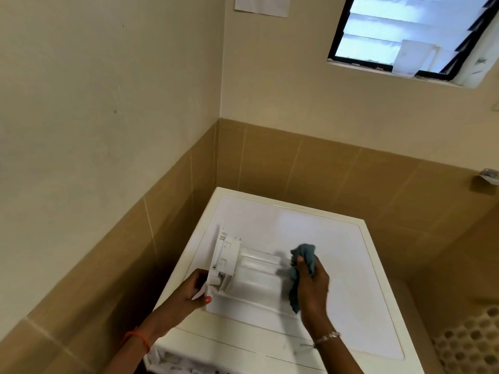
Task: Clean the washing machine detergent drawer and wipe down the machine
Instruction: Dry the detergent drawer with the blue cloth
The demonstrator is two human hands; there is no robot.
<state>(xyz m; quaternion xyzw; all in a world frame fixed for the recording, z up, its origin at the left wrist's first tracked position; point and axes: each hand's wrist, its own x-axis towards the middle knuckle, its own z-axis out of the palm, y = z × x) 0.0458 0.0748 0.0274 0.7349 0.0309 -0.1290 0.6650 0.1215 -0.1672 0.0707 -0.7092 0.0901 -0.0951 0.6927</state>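
Note:
The white detergent drawer (248, 271) lies on its side on top of the white washing machine (337, 238), its front panel turned to the left. My left hand (191, 292) grips the drawer at its front panel, near the machine's left edge. My right hand (313, 287) is closed around a blue-grey cloth (303, 255) and presses it against the drawer's right end. Part of the cloth hangs below my palm.
The machine stands in a corner, with a tiled wall (297, 163) close behind and on the left. A louvred window (405, 33) sits high on the back wall. A metal fitting (487, 175) sticks out at the right. Patterned floor (472, 344) shows at lower right.

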